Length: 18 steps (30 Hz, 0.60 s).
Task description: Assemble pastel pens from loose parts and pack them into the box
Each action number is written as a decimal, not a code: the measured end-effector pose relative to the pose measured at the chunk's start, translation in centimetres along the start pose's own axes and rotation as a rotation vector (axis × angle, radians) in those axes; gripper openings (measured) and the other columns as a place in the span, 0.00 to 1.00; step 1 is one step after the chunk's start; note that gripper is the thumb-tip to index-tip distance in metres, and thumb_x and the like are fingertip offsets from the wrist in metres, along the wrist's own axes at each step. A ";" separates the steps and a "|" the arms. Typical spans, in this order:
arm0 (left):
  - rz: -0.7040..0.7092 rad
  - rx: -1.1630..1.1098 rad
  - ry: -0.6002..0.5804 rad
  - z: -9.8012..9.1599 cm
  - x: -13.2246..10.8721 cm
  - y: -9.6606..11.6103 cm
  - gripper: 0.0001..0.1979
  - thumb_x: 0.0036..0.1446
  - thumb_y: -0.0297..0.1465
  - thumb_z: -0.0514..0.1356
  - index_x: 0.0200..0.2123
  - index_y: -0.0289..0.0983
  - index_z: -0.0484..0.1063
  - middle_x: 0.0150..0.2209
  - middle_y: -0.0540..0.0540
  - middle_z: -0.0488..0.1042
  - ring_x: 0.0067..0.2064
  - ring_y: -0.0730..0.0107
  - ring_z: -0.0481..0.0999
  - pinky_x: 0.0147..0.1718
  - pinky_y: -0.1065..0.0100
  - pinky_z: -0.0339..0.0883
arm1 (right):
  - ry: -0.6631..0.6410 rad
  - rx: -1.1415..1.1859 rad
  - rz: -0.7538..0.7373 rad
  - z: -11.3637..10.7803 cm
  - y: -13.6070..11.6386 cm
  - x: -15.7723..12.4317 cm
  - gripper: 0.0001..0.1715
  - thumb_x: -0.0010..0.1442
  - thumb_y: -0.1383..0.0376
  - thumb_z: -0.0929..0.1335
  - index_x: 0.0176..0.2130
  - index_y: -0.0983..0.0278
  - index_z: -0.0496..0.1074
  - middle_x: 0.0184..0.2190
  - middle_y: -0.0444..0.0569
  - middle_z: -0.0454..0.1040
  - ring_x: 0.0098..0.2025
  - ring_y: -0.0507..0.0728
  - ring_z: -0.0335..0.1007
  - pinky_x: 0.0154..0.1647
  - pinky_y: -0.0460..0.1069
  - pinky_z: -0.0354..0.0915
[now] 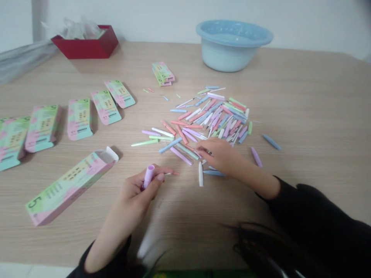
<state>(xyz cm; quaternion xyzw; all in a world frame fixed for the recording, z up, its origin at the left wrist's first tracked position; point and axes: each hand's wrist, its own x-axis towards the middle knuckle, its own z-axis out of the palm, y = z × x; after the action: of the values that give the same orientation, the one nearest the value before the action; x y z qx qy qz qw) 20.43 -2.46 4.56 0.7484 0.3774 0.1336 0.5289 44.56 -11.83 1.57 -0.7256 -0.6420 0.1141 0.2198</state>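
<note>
My left hand [131,193] is closed around a light purple pen barrel [148,174], its hollow end facing up. A thin stick with a reddish tip [175,173] pokes out past the same fingers. At the near edge of a pile of pastel pen parts [216,116], my right hand [222,154] has its fingers bent together. What they pinch, if anything, is too small to make out. Beside that hand lie a white pen part [201,173] and a blue pen part [213,173]. Several assembled-looking pens [170,145] rest just left of it.
An open-ended printed carton [72,185] lies at left. Behind it several similar cartons [79,117] form a row, with a small stack of cartons [163,73] farther back. A blue basin [232,50] and a red box [87,48] holding plastic bags stand at the far edge.
</note>
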 end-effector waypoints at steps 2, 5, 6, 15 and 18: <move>0.003 0.025 0.010 0.0 0.1 -0.3 0.16 0.63 0.42 0.60 0.40 0.39 0.83 0.29 0.52 0.73 0.25 0.72 0.61 0.25 0.70 0.57 | -0.034 -0.006 -0.034 0.1 0.4 0.5 0.11 0.65 0.71 0.66 0.43 0.67 0.80 0.42 0.56 0.83 0.47 0.63 0.78 0.51 0.55 0.68; 0.028 0.051 0.026 -0.2 0.1 -0.8 0.14 0.63 0.41 0.60 0.41 0.43 0.84 0.35 0.50 0.79 0.31 0.69 0.72 0.31 0.70 0.65 | 0.049 -0.015 -0.044 -1.1 1.6 0.5 0.13 0.66 0.69 0.66 0.47 0.68 0.78 0.47 0.57 0.82 0.52 0.63 0.76 0.54 0.55 0.68; 0.041 0.056 0.022 -0.3 0.1 -1.1 0.14 0.62 0.40 0.60 0.42 0.44 0.85 0.37 0.50 0.81 0.34 0.67 0.75 0.35 0.70 0.68 | 0.079 -0.031 -0.033 -1.8 2.2 0.5 0.15 0.67 0.68 0.65 0.47 0.68 0.78 0.47 0.57 0.82 0.51 0.62 0.77 0.54 0.55 0.68; 0.142 0.164 0.006 -0.6 -0.2 -3.9 0.13 0.65 0.41 0.60 0.49 0.52 0.82 0.41 0.51 0.79 0.41 0.69 0.80 0.42 0.76 0.75 | -0.009 -0.198 -0.001 -4.7 8.7 4.9 0.13 0.61 0.72 0.66 0.43 0.67 0.80 0.40 0.54 0.82 0.44 0.61 0.77 0.48 0.53 0.68; 0.164 0.200 0.029 -0.8 -0.3 -4.7 0.13 0.66 0.41 0.60 0.50 0.53 0.80 0.37 0.52 0.76 0.38 0.71 0.78 0.38 0.78 0.74 | -0.020 -0.252 -0.085 -4.3 9.3 6.3 0.12 0.59 0.73 0.67 0.41 0.68 0.79 0.42 0.57 0.79 0.47 0.63 0.75 0.53 0.55 0.67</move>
<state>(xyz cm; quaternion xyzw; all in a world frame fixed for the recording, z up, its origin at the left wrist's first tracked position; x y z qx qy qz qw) 17.72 -1.35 0.72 0.8236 0.3340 0.1489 0.4335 55.66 -7.18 1.77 -0.7184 -0.6836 0.0304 0.1252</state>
